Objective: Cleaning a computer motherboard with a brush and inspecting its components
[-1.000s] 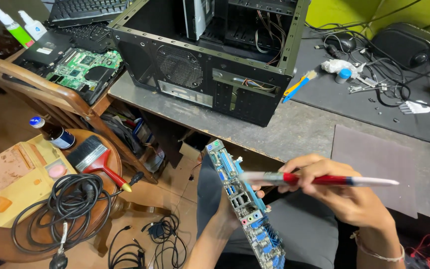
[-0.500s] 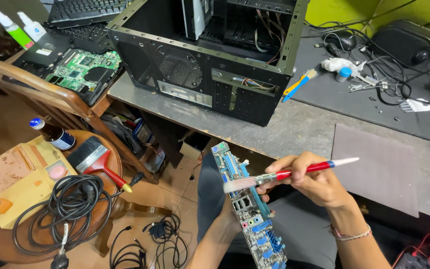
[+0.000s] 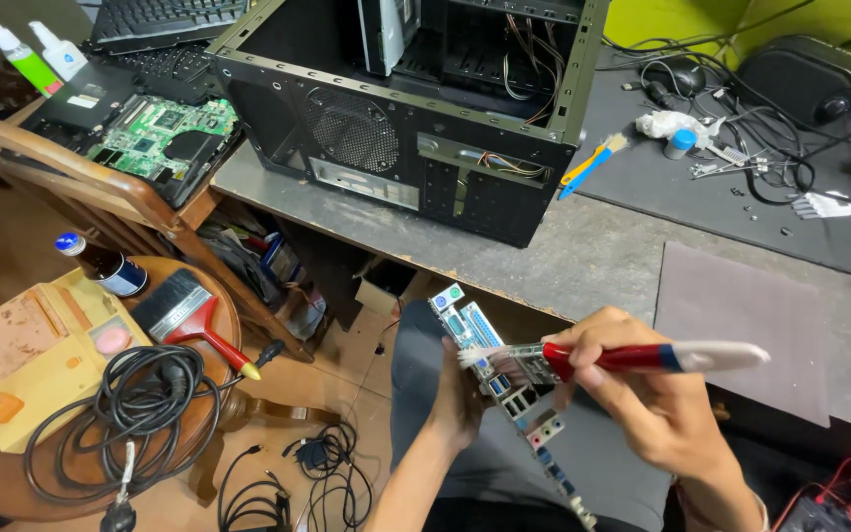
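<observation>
Head view is showing a person seated near the grey stone-topped workbench [image 3: 583, 256], working over their lap. Their left hand [image 3: 460, 404] is gripping the left edge of a long blue-and-silver computer motherboard [image 3: 504, 384] with coloured rear ports, fingers wrapped closed around it and holding it on edge, tilted from upper left to lower right, just near the bench's front edge. Their right hand [image 3: 647, 394] is clamping tightly round a red, blue and white-handled toothbrush [image 3: 622, 357], lying roughly level, its white bristles touching the ports at the board's upper part. Farther away, an open black metal computer case [image 3: 416, 118] is sitting on the bench, with a blue-and-yellow brush [image 3: 591, 165] just to its right. Off to the left, a round wooden stool [image 3: 224, 325] is carrying a coiled black cable [image 3: 140, 419], a wide red-handled paintbrush [image 3: 189, 320] and a brown glass bottle [image 3: 100, 264]. Beyond that, a green laptop circuit board [image 3: 160, 133] is resting far left.
</observation>
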